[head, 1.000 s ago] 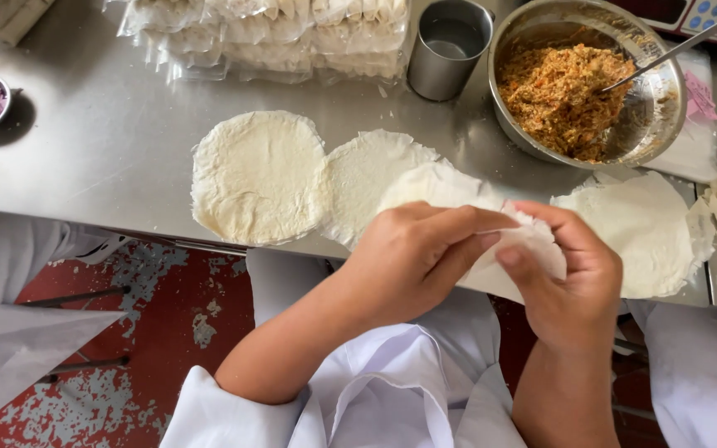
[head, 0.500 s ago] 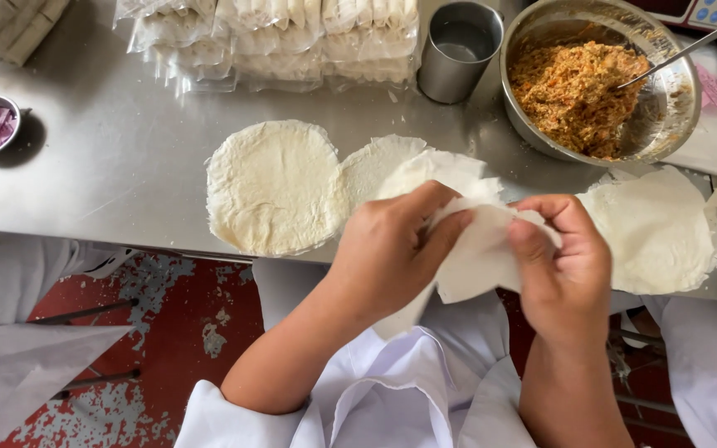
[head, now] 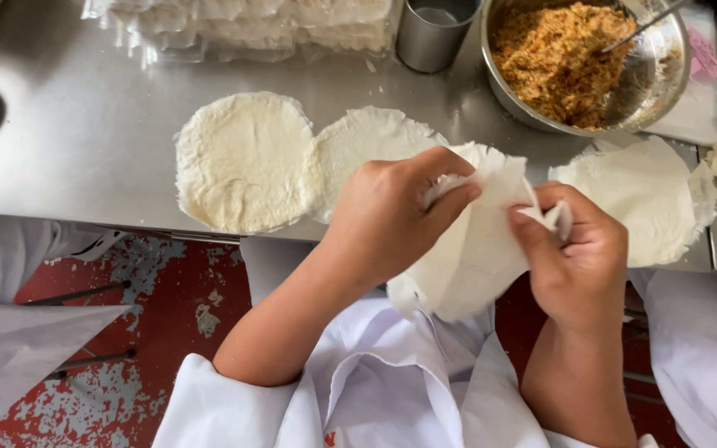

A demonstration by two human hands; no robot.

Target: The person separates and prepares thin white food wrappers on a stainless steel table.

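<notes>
Wrappers are being peeled apart: the left hand (head: 392,220) and right hand (head: 578,261) both pinch one thin white wrapper sheet (head: 475,249), fingers closed on its upper edge, holding it in the air above the lap, just short of the steel table (head: 85,133). Beyond the grip lie a round wrapper stack (head: 242,162) and a second one (head: 358,149); a single round (head: 645,199) lies beside the right hand. No filling from the metal bowl (head: 582,58) sits on any wrapper yet, so filling and folding look undone.
</notes>
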